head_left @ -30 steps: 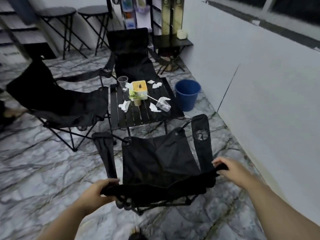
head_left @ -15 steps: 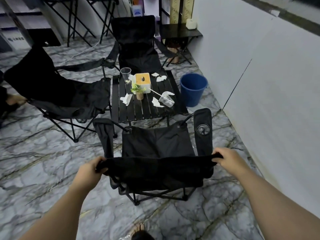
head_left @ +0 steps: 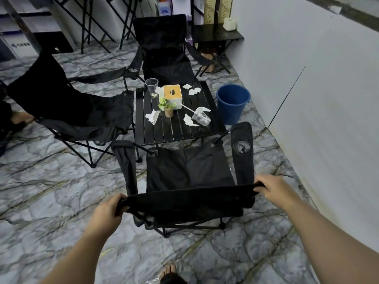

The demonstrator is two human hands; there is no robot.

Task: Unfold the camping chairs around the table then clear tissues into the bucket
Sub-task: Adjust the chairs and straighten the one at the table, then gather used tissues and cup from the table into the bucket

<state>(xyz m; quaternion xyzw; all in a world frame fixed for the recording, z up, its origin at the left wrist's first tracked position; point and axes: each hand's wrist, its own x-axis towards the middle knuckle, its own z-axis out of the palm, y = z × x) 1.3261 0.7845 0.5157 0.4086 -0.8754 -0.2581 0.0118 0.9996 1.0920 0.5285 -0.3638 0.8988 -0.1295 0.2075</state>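
Note:
A black camping chair [head_left: 188,171] stands unfolded in front of me, facing the black slatted table [head_left: 164,132]. My left hand [head_left: 106,212] grips the left corner of its backrest top and my right hand [head_left: 272,189] grips the right corner. Two more black chairs stand open, one left of the table [head_left: 67,107] and one behind it [head_left: 164,50]. Several crumpled white tissues lie on the table, such as one [head_left: 152,116] at the left and one [head_left: 189,121] near the tipped plastic cup [head_left: 202,118]. A blue bucket [head_left: 232,103] stands on the floor right of the table.
The table also holds a tissue box [head_left: 172,96], a small potted plant [head_left: 168,107] and an upright plastic cup [head_left: 152,87]. A white wall [head_left: 307,89] runs along the right. Black side tables [head_left: 217,34] stand at the back. My bare foot [head_left: 169,273] shows below.
The chair's backrest has been pulled wider and straighter between my hands, and the chair now sits squarer to the table. My view has tilted down and closer.

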